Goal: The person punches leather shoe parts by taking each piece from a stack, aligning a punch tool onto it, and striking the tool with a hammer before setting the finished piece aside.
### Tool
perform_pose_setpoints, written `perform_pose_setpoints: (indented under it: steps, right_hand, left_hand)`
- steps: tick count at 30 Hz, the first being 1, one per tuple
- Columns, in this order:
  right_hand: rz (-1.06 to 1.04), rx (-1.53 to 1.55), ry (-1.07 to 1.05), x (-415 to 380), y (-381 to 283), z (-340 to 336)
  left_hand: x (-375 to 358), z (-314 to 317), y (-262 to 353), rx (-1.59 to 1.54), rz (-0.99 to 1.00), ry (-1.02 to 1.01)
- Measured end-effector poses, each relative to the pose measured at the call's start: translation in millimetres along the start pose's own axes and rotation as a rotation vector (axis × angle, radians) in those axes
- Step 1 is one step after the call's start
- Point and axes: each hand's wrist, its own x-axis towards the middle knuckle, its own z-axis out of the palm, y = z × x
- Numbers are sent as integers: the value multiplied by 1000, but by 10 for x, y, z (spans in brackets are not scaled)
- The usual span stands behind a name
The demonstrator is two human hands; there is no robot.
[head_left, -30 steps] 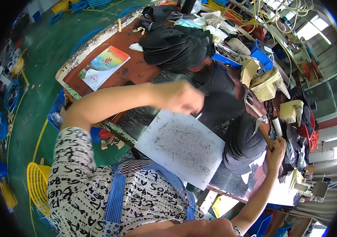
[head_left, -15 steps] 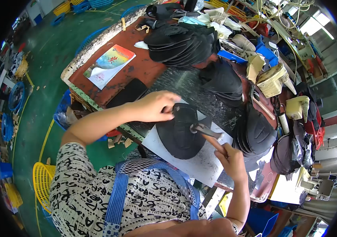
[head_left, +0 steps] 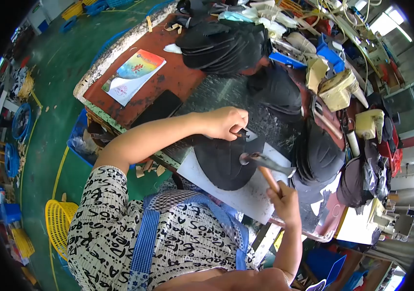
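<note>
My right hand [head_left: 284, 201] is wrapped round the wooden handle of a hammer [head_left: 268, 180]. The hammer's metal head hangs over the right part of a black leather-like piece [head_left: 224, 167], which lies on a white board [head_left: 195, 173]. At the far edge of that piece my left hand [head_left: 226, 122] is closed, its fingers pinching an edge of the black piece that looks lifted or folded. The fingers partly cover this edge.
Stacks of black pieces stand at the back [head_left: 221, 48], right of centre [head_left: 277, 92] and right [head_left: 318, 155]. A colourful booklet [head_left: 139, 65] lies on the red tabletop. Tools and a tape-wrapped block [head_left: 337, 92] are at the right. A yellow basket [head_left: 61, 225] stands lower left.
My left hand has moved right along the far edge of the black piece, where an edge now looks raised. The hammer has shifted slightly to the right.
</note>
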Motion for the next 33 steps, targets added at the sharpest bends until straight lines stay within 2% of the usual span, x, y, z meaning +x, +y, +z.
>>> perform_pose_setpoints:
  steps: [4, 5, 6, 8, 9, 10, 12, 14, 19, 25, 28, 29, 30, 32, 33]
  right_hand:
    - [20, -27, 71, -58, -82, -144]
    - [20, -33, 81, -52, -71, -115]
    - [-4, -48, 93, 9, -80, -111]
    - [8, -57, 88, 68, -37, -42]
    - [1, -75, 85, 109, -14, -8]
    - [-8, -93, 78, 145, 2, 8]
    - [-13, -147, 54, 198, 25, 16]
    - [6, -134, 44, 228, 34, 11]
    - [12, -162, 21, 227, -3, -31]
    - [-29, -191, -11, 308, -55, -161]
    - [-104, -33, 27, 351, -95, -268]
    - [-159, 74, 72, 342, -171, -305]
    - [-211, 182, 117, 318, -259, -342]
    - [-413, 418, 218, 282, -397, -383]
    - [-494, 576, 265, 297, -436, -338]
  left_hand:
    - [137, 71, 18, -123, 72, -57]
    - [148, 128, -46, -90, 58, 46]
    - [127, 119, -85, 18, 142, 192]
    - [31, 64, -153, 75, 33, 350]
    - [-18, -22, -34, 5, -243, 323]
    - [-48, -52, 5, -136, -412, 282]
    - [-163, -27, 62, -497, -456, 283]
    - [-228, 63, 135, -618, -366, 303]
    - [-220, 171, 125, -577, -453, 248]
    - [-245, 209, 103, -647, -452, 303]
    - [-251, 202, 218, -314, -375, 295]
    - [-249, 232, 239, -172, -235, 368]
    - [-257, 248, 272, -69, -191, 372]
    - [-257, 257, 338, 140, -101, 378]
    - [-258, 313, 318, 117, -64, 424]
